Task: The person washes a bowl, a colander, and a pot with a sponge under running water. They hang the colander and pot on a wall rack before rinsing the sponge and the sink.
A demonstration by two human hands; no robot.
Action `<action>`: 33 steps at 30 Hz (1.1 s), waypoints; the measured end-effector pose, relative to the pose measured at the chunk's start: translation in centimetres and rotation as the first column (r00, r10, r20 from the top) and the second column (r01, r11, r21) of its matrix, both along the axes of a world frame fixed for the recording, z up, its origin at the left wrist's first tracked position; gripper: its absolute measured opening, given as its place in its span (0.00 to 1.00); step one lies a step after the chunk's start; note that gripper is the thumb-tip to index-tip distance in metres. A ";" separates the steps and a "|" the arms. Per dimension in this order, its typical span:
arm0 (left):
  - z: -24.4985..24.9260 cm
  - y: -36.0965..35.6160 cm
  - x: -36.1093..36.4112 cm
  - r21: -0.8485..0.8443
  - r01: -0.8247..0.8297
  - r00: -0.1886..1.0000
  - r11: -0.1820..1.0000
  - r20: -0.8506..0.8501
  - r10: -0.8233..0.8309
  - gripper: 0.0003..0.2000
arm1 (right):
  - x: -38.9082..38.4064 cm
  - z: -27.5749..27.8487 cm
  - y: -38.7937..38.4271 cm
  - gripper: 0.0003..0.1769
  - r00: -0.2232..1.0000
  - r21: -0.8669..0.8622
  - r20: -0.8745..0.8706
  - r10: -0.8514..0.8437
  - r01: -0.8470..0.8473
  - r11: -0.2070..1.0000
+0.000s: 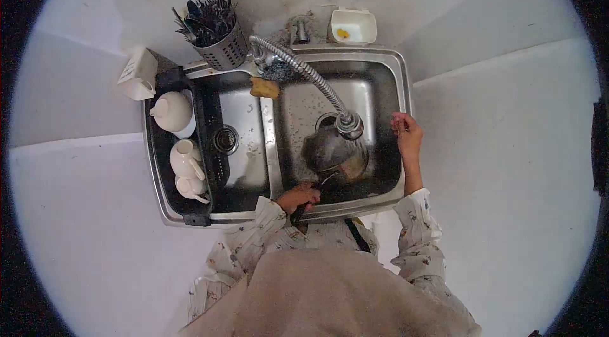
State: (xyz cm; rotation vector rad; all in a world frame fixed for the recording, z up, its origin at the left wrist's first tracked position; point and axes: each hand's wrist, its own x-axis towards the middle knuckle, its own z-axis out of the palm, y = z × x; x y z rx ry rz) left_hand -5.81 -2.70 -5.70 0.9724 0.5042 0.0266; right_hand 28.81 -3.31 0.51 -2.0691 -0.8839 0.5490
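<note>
While the left hand [301, 196] grasps the handle [297, 214] aimed at seven o'clock, the pan [325, 152] lies at its one o'clock, farther from the right hand [408, 135], whose closure is unclear.

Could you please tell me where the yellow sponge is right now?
In the head view, the yellow sponge is left of centre, at the far end of the sink divider, near the base of the faucet.

1 dark, round pan [325, 152] is in the right-hand basin [301, 105], under the spout [349, 126], black handle [297, 214] toward the near edge.
</note>
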 end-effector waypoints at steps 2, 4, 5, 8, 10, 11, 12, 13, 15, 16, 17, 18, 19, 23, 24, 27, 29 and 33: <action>2.1 0.2 0.5 -0.357 0.000 0.998 0.934 -0.063 -0.024 0.04 | 1.0 -1.5 0.2 0.09 0.995 -0.006 -0.094 0.021 -0.022 1.000; 3.5 -0.1 1.0 -0.470 -0.092 0.960 0.878 -0.275 -0.047 0.03 | 1.9 -4.0 -0.3 0.08 0.981 -0.014 -0.191 0.038 -0.042 0.999; 3.3 -0.6 0.8 -0.471 -0.097 0.959 0.877 -0.278 -0.044 0.03 | 2.2 -5.6 -0.7 0.08 0.984 -0.056 -0.120 0.135 -0.143 0.988; 4.2 -1.7 -0.2 -0.815 -0.164 0.968 0.556 -0.241 -0.068 0.04 | 2.6 -11.0 -1.2 0.09 0.948 -0.181 -0.045 0.315 -0.318 0.931; 5.4 -2.8 -0.8 -0.843 -0.176 0.981 0.508 -0.195 0.015 0.04 | 1.0 -9.5 -0.3 0.10 0.930 -0.384 -0.031 0.365 -0.349 0.855; 5.9 -3.3 -1.1 -0.870 -0.174 0.985 0.461 -0.144 0.099 0.04 | 0.4 -9.9 -0.2 0.10 0.930 -0.378 -0.035 0.367 -0.352 0.856; 6.7 -3.6 -1.5 -0.898 -0.263 0.964 0.353 -0.235 0.122 0.03 | 0.1 -10.5 -0.2 0.09 0.905 -0.294 -0.004 0.426 -0.408 0.864; 6.7 -3.9 -1.7 -0.895 -0.268 0.963 0.355 -0.238 0.126 0.03 | -0.2 -11.0 0.0 0.09 0.876 -0.208 0.031 0.482 -0.466 0.860; 6.6 -4.4 -2.1 -0.957 -0.195 0.967 0.213 -0.151 0.207 0.03 | -1.0 -11.8 0.8 0.11 0.825 -0.237 -0.047 0.564 -0.557 0.796; 6.7 -4.7 -2.4 -0.949 -0.230 0.958 0.217 -0.181 0.224 0.04 | -1.8 -11.5 1.5 0.12 0.764 -0.264 -0.128 0.632 -0.641 0.721; 6.8 -5.0 -2.6 -0.947 -0.233 0.956 0.220 -0.182 0.230 0.04 | -2.6 -11.1 1.8 0.12 0.761 -0.260 -0.127 0.637 -0.645 0.719; 7.3 -5.2 -2.7 -0.950 -0.228 0.949 0.214 -0.168 0.266 0.04 | -3.7 -9.5 2.0 0.14 0.679 -0.224 -0.045 0.733 -0.722 0.655; 7.5 -5.4 -2.9 -0.952 -0.224 0.941 0.208 -0.155 0.302 0.04 | -4.3 -8.6 1.8 0.16 0.583 -0.197 0.041 0.811 -0.791 0.579; 9.5 -6.0 -3.6 -0.875 -0.376 0.917 0.305 -0.305 0.257 0.06 | -6.7 -17.3 -1.1 0.27 0.255 -0.213 0.528 0.810 -0.883 0.418; 9.6 -6.6 -3.7 -0.874 -0.390 0.911 0.290 -0.321 0.258 0.09 | -7.7 -18.1 -1.5 0.27 0.371 -0.163 0.339 0.865 -0.882 0.442; 11.6 -6.4 -3.1 -0.739 -0.425 0.905 0.523 -0.343 0.251 0.15 | -10.0 -20.9 -3.0 0.27 0.558 -0.066 -0.103 0.823 -0.830 0.554; 11.7 -6.6 -2.6 -0.742 -0.430 0.903 0.514 -0.340 0.264 0.15 | -10.9 -22.3 -4.0 0.27 0.613 -0.007 -0.366 0.700 -0.754 0.657; 11.5 -7.0 -1.7 -0.670 -0.493 0.870 0.555 -0.398 0.291 0.16 | -11.1 -26.2 -5.7 0.26 0.488 -0.024 -0.822 0.294 -0.546 0.838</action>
